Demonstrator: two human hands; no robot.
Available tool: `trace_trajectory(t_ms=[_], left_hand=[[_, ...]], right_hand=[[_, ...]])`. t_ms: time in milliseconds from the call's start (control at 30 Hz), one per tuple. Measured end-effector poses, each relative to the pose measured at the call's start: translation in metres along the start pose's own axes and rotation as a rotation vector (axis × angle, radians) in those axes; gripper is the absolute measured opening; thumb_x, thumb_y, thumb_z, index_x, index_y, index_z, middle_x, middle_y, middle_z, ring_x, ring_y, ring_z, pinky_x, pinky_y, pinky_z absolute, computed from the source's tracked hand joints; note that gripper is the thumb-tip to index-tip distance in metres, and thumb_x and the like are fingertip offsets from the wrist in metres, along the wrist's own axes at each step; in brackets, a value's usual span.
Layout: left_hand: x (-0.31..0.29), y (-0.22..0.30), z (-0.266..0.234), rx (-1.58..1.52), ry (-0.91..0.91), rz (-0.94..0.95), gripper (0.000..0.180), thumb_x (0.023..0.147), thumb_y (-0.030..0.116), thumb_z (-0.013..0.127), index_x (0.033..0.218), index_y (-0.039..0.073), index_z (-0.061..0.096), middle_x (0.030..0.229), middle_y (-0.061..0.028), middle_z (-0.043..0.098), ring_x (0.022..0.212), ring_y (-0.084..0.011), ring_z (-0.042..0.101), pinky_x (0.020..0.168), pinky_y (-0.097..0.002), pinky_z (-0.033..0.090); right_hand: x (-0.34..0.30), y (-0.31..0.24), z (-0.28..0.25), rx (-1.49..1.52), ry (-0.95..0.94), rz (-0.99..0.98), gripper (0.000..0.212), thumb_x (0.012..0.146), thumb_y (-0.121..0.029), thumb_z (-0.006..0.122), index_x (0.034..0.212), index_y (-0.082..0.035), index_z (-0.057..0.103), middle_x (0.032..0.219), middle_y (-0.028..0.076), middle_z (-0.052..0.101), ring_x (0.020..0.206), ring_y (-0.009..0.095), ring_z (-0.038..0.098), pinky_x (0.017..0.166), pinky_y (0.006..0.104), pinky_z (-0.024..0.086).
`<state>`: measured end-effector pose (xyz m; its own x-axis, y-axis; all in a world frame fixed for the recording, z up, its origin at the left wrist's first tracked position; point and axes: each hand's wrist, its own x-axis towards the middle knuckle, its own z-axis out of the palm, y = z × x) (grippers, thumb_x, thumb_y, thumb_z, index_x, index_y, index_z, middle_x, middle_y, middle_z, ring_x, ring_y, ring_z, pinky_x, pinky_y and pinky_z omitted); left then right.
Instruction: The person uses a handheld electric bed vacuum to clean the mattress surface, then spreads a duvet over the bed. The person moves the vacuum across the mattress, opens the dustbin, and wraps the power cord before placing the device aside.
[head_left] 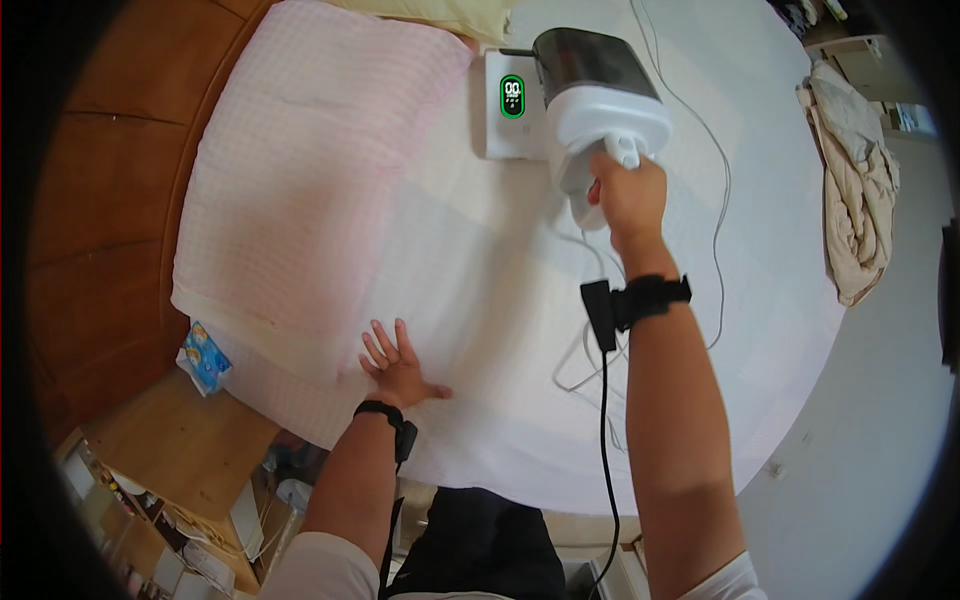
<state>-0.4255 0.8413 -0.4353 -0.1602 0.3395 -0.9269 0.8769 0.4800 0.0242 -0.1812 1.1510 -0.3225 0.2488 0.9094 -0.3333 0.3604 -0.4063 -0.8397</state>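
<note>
My right hand [632,198] is wrapped round the handle of a white handheld mattress vacuum [610,115] with a dark see-through dust cup and a lit, green-ringed display. The vacuum rests on the white bed sheet [470,250] toward the far side of the bed. Nearer to me, my left hand [398,375] lies flat on the sheet with its fingers spread, holding nothing. Beside it, to the left, is a large pink checked pillow [300,180]. A white power cord [722,240] trails from the vacuum across the sheet on the right.
A wooden headboard [110,190] borders the bed at left. A blue packet [205,357] sits by a wooden bedside cabinet [180,440] at lower left. A folded beige cloth [850,190] lies at the bed's right edge. Part of a yellow pillow [450,14] shows at the far end.
</note>
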Motion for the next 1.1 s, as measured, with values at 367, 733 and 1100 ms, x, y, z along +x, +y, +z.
trace_trajectory(t_ms=[367, 733, 1100], left_hand=[[0.004, -0.005, 0.030, 0.044, 0.241, 0.024, 0.178, 0.051, 0.065, 0.099, 0.162, 0.010, -0.028, 0.166, -0.0361, -0.028, 0.152, -0.0597, -0.024, 0.117, -0.0789, 0.000], [-0.025, -0.070, 0.118, -0.012, 0.731, 0.298, 0.154, 0.060, 0.067, 0.093, 0.170, 0.012, 0.000, 0.173, -0.0295, -0.008, 0.160, -0.0501, -0.007, 0.121, -0.0722, 0.009], [-0.097, -0.170, 0.261, -0.329, 0.596, 0.102, 0.160, 0.057, 0.062, 0.097, 0.169, 0.011, -0.005, 0.171, -0.0328, -0.013, 0.154, -0.0610, -0.012, 0.127, -0.0654, 0.011]], right_hand=[[-0.293, 0.164, -0.116, -0.080, -0.032, 0.154, 0.012, 0.079, -0.009, 0.071, 0.081, 0.002, 0.068, 0.066, 0.009, 0.065, 0.063, 0.013, 0.060, 0.061, 0.0337, 0.050], [-0.459, 0.281, -0.295, -0.174, -0.468, 0.033, 0.010, 0.073, -0.004, 0.071, 0.083, -0.004, 0.072, 0.068, 0.010, 0.068, 0.061, 0.017, 0.067, 0.059, 0.0338, 0.053], [-0.406, 0.218, -0.256, -0.485, -0.787, -0.230, 0.015, 0.067, -0.006, 0.069, 0.082, -0.003, 0.070, 0.069, 0.019, 0.066, 0.063, 0.041, 0.067, 0.057, 0.0396, 0.052]])
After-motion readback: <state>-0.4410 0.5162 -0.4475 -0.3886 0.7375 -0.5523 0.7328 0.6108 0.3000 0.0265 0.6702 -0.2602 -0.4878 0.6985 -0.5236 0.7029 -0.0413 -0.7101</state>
